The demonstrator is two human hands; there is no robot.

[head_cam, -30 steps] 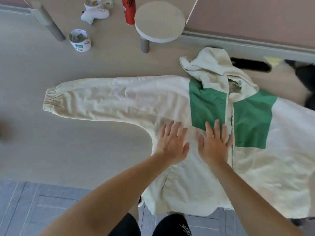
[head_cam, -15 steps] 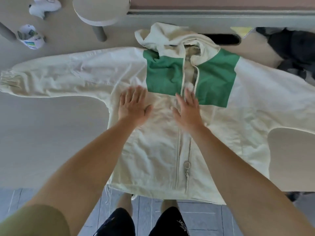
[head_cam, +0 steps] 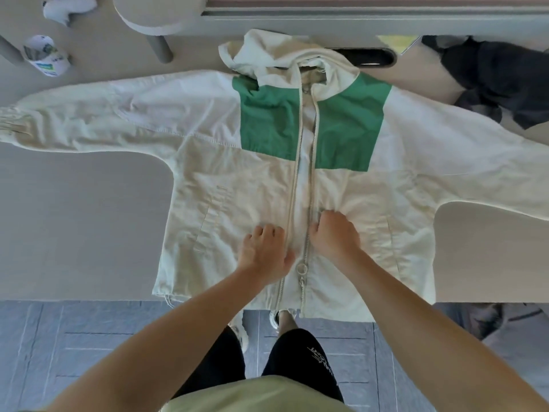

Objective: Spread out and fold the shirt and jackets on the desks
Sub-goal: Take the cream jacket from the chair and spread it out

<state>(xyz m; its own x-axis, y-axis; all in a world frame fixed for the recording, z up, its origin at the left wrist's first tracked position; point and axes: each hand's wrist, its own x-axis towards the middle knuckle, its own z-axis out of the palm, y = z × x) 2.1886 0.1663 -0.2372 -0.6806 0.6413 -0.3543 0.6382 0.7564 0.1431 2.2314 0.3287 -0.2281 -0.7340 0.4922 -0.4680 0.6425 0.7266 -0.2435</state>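
A cream hooded jacket [head_cam: 225,185] with green chest panels lies front up on the grey desk [head_cam: 74,221], both sleeves spread sideways. Its zipper [head_cam: 301,269] runs down the middle, joined low down and parted above. My left hand [head_cam: 264,251] rests just left of the zipper near the hem, fingers curled into the cloth. My right hand [head_cam: 334,233] grips the cloth just right of the zipper, and creases fan out from it. The right sleeve's cuff is out of view.
A dark garment [head_cam: 499,81] lies crumpled at the back right. A paper cup [head_cam: 44,56], a white crumpled thing [head_cam: 68,7] and a round stand [head_cam: 148,19] sit at the back left. A lighter surface [head_cam: 490,257] lies under the right sleeve. The jacket's hem hangs over the near edge.
Both hands slid down the jacket's front from the chest panels to near the hem. Their flat fingers have curled into the cloth on either side of the zipper.
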